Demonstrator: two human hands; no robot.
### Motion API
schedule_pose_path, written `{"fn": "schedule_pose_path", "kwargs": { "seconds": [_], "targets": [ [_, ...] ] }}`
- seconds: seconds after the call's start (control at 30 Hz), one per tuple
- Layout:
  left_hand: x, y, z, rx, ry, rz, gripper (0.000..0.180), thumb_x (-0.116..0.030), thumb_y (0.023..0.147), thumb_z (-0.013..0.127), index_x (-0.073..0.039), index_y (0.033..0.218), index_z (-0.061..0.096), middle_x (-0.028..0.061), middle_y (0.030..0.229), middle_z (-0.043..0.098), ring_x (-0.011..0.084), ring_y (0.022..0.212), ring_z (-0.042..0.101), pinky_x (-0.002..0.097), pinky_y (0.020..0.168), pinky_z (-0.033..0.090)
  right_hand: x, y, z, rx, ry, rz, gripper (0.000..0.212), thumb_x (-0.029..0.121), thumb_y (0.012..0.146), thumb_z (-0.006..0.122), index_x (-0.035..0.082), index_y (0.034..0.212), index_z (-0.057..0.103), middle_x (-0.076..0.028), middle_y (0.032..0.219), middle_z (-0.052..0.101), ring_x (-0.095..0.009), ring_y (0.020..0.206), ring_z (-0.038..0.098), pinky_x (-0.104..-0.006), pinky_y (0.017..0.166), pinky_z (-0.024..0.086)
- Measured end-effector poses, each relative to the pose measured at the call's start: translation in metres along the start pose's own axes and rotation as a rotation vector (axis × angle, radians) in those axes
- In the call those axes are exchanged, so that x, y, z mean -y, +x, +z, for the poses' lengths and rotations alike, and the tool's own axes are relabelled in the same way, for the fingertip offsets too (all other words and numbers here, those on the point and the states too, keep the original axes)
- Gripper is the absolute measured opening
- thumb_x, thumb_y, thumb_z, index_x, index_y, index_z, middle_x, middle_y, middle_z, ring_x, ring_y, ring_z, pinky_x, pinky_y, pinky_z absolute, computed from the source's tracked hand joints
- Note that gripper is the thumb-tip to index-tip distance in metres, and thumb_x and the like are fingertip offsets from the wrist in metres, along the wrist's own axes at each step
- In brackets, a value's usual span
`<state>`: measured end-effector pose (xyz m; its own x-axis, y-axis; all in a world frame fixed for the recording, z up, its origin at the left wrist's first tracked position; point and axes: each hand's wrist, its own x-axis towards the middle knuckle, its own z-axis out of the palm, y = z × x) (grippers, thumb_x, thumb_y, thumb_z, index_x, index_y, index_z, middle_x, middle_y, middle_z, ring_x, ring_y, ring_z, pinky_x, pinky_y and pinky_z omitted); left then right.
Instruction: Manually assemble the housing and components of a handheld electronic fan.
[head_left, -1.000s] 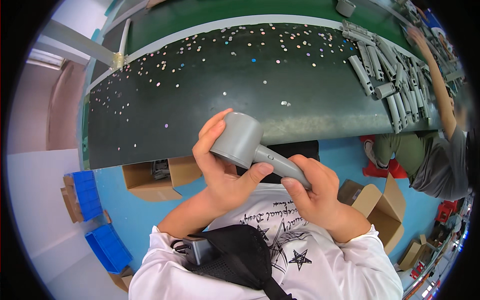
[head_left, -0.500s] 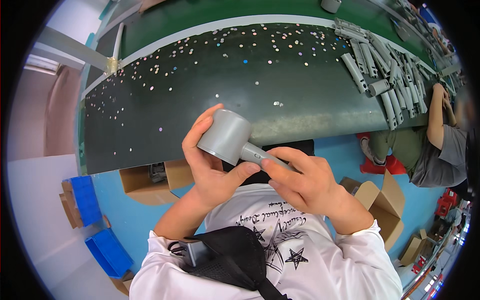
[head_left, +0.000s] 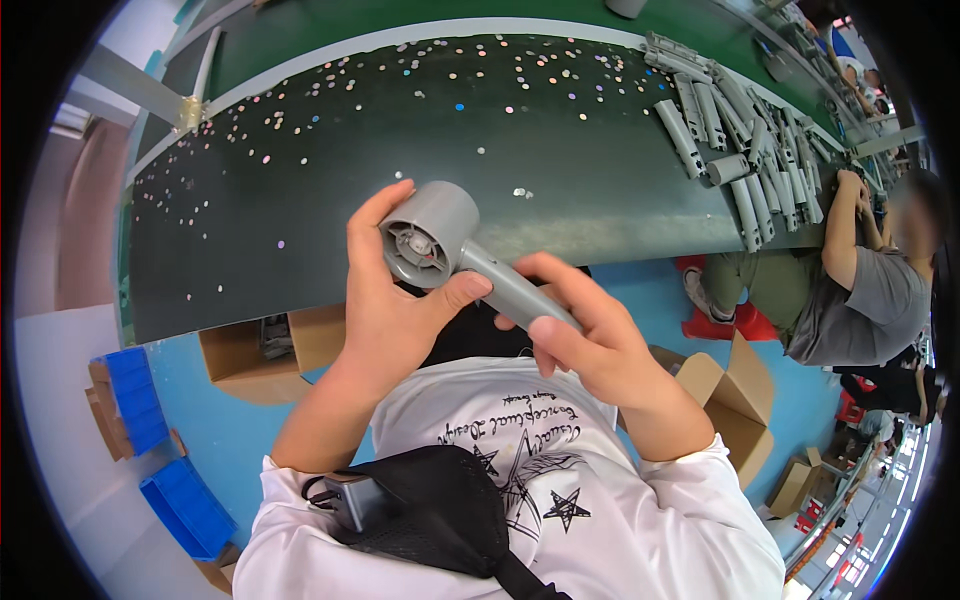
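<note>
Housing (head_left: 455, 215), smooth grey, has a spoked round opening (head_left: 418, 247); left grip (head_left: 388, 312) holds its head (head_left: 438, 205), right grip (head_left: 598, 338) its handle (head_left: 505, 287).

Near the centre, the fan-headed grey device (head_left: 455, 225) is showing smooth, satin plastic. Toward one o'clock the dark, smooth surface (head_left: 600, 170) is carrying a dull sheen. The grey tubes (head_left: 745, 195) at two are looking like matt plastic, the carton (head_left: 740, 437) at four is showing matt cardboard.

housing (head_left: 445, 210): left of tube pile (head_left: 757, 145) | tube pile: table (head_left: 600, 170), right end | bin (head_left: 138, 400): left of carton (head_left: 250, 365)
</note>
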<state>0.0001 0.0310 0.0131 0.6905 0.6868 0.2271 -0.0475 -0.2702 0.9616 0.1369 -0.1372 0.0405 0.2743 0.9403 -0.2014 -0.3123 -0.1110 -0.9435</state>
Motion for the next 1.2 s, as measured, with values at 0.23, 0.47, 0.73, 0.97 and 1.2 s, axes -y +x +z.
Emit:
{"fn": "schedule_pose_path", "kwargs": {
  "seconds": [0.23, 0.47, 0.73, 0.97, 1.2],
  "targets": [
    [-0.012, 0.011, -0.003, 0.129, -0.377, -0.129, 0.078, -0.022, 0.087, 0.073, 0.000, 0.145, 0.025, 0.0148, 0.132, 0.047, 0.0190, 0.108, 0.058, 0.0288, 0.081, 0.054, -0.013, 0.011, -0.013, 0.116, 0.526, 0.270, 0.051, 0.037, 0.103, 0.030, -0.004, 0.124, 0.049, -0.008, 0.071, 0.057, -0.009, 0.040, 0.038, -0.0242, 0.038, 0.031],
    [-0.011, 0.022, 0.004, 0.136, -0.271, -0.177, 0.074, -0.019, 0.085, 0.074, -0.001, 0.143, 0.032, 0.0146, 0.134, 0.040, 0.0205, 0.110, 0.055, 0.0312, 0.080, 0.054, -0.019, 0.015, -0.011, 0.204, 0.809, 0.264, 0.048, 0.035, 0.105, 0.030, -0.003, 0.127, 0.048, -0.007, 0.074, 0.057, -0.010, 0.045, 0.043, -0.0234, 0.043, 0.034],
    [-0.012, 0.030, 0.005, 0.166, 0.215, 0.211, 0.086, -0.038, 0.083, 0.074, -0.001, 0.144, 0.027, 0.0207, 0.140, 0.036, 0.0329, 0.103, 0.059, 0.0343, 0.067, 0.055, -0.009, 0.021, -0.009, -0.008, 0.309, 0.148, 0.048, 0.042, 0.097, 0.054, 0.003, 0.125, 0.051, -0.005, 0.068, 0.055, -0.007, 0.044, 0.037, -0.0208, 0.040, 0.026],
    [0.032, 0.123, -0.021, 0.173, 0.240, 0.307, 0.037, -0.013, 0.094, 0.056, -0.002, 0.129, 0.047, 0.0183, 0.125, 0.048, 0.0296, 0.096, 0.060, 0.0360, 0.081, 0.051, 0.065, 0.129, -0.022, -0.373, -0.127, -0.239, 0.038, 0.034, 0.101, 0.049, 0.007, 0.128, 0.053, -0.002, 0.071, 0.057, -0.006, 0.045, 0.037, -0.0210, 0.039, 0.026],
    [0.052, 0.134, -0.007, 0.512, 0.457, 0.542, 0.021, -0.026, 0.094, 0.054, -0.007, 0.087, 0.059, 0.0107, 0.087, 0.061, 0.0311, 0.079, 0.063, 0.0434, 0.062, 0.053, 0.120, 0.367, -0.100, -0.543, -0.773, -0.384, 0.039, 0.030, 0.094, 0.055, 0.003, 0.122, 0.056, -0.007, 0.081, 0.062, -0.012, 0.061, 0.051, -0.0271, 0.052, 0.039]
  ]
}}
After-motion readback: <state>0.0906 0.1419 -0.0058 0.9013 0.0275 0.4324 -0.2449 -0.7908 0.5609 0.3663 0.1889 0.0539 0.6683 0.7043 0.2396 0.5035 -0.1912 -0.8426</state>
